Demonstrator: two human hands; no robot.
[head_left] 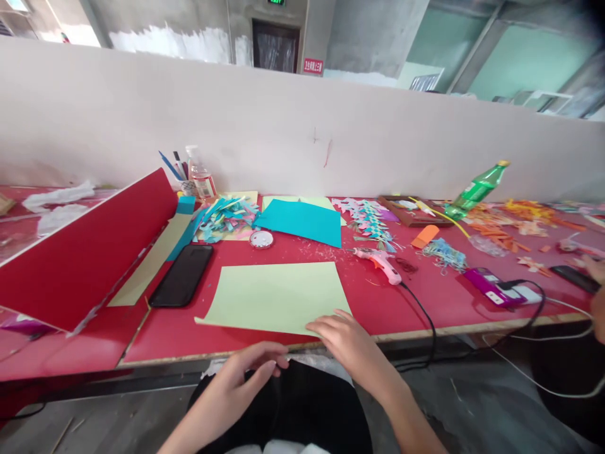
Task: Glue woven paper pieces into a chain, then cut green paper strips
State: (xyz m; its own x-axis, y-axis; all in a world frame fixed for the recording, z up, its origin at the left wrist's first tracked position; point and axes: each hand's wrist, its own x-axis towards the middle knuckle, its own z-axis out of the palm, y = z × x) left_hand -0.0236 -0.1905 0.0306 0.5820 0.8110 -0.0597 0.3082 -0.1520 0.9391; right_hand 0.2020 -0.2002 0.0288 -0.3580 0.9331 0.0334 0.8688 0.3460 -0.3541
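A pale yellow sheet of paper (276, 296) lies on the red table in front of me, its near left corner curling up. My right hand (343, 337) rests on the sheet's near right corner with fingers stretched out over it. Just off the table's front edge, above my lap, my left hand (253, 372) has loosely bent fingers, thumb apart, and nothing visible in it. Right of the sheet lies a pink glue gun (380, 263) with a black cord. A black phone (182, 276) is to the sheet's left, and a blue sheet of paper (302, 221) lies behind it.
A red board (94, 258) stands on edge at the left. Paper strips (227, 217), a paper-leaf garland (366, 217) and a green bottle (479, 189) sit toward the white partition (265, 126). At right are a purple power strip (494, 289) and another person's hand (593, 268).
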